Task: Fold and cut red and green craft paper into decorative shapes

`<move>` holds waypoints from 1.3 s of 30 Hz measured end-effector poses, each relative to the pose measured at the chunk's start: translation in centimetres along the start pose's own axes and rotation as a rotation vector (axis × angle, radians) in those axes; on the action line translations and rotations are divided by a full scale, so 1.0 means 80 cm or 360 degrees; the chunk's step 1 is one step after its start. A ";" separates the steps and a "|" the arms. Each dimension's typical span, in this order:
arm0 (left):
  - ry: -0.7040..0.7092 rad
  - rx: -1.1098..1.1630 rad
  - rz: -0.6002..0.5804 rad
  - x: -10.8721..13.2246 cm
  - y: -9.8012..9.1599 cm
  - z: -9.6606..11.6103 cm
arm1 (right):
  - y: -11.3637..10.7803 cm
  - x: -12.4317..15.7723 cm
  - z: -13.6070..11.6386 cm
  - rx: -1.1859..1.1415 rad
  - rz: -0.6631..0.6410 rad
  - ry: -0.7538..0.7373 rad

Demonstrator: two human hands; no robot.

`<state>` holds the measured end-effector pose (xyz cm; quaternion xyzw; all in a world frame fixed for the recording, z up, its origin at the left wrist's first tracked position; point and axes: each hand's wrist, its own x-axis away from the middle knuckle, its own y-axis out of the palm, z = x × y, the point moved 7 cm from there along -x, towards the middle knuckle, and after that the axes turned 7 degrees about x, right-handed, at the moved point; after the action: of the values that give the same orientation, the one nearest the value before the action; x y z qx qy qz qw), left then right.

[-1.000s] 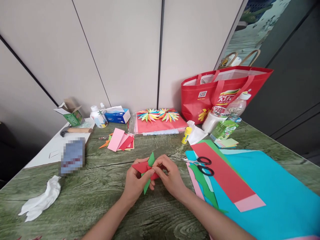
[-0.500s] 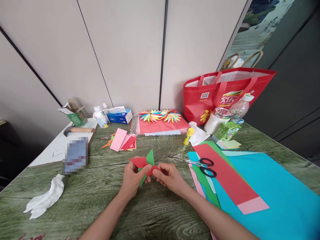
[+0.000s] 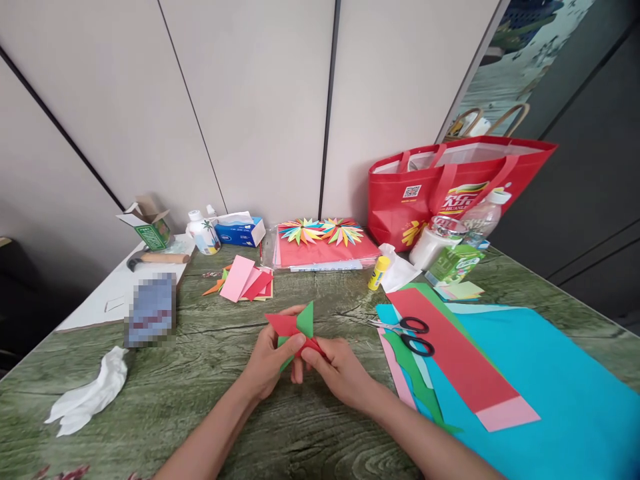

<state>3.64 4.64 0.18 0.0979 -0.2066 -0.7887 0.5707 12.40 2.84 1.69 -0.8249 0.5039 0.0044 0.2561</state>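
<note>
A folded red and green paper piece (image 3: 286, 324) with pointed ends is held between my two hands above the table. My left hand (image 3: 270, 353) grips its left side, thumb pressed on the front and fingers behind. On the right, my right hand (image 3: 336, 368) pinches the red lower edge between thumb and fingers. Both hands partly cover the paper, so its middle is hidden. Black-handled scissors (image 3: 417, 335) rest on a red paper strip (image 3: 463, 363) to the right. Beyond the hands lie pink and red paper pieces (image 3: 239, 277).
Blue paper sheets (image 3: 525, 367) cover the right side. A yellow glue stick (image 3: 379, 273) stands near a red bag (image 3: 400, 207). At the back, two colourful paper stars (image 3: 341, 232) lie on packed red paper (image 3: 325, 255). A hammer (image 3: 163, 259) and crumpled tissue (image 3: 93, 393) are left.
The folded paper has turned slightly and shifted a little right in my hands. My right thumb now presses further in along the red edge. Other things stay put.
</note>
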 end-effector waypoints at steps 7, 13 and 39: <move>-0.0233 0.0213 -0.0288 0.004 0.008 -0.004 | -0.004 -0.001 0.022 -0.0130 -0.0173 0.0162; -0.0130 0.0164 -0.0290 0.000 0.007 -0.007 | -0.028 0.001 0.039 -0.0003 0.0441 0.0262; -0.0021 0.0110 0.0066 -0.001 0.004 -0.013 | -0.022 0.007 0.034 -0.0411 0.0591 0.0403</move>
<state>4.32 4.43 -0.64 0.1082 -0.2394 -0.7697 0.5819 14.85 4.16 -0.06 -0.7380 0.6701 0.0124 0.0783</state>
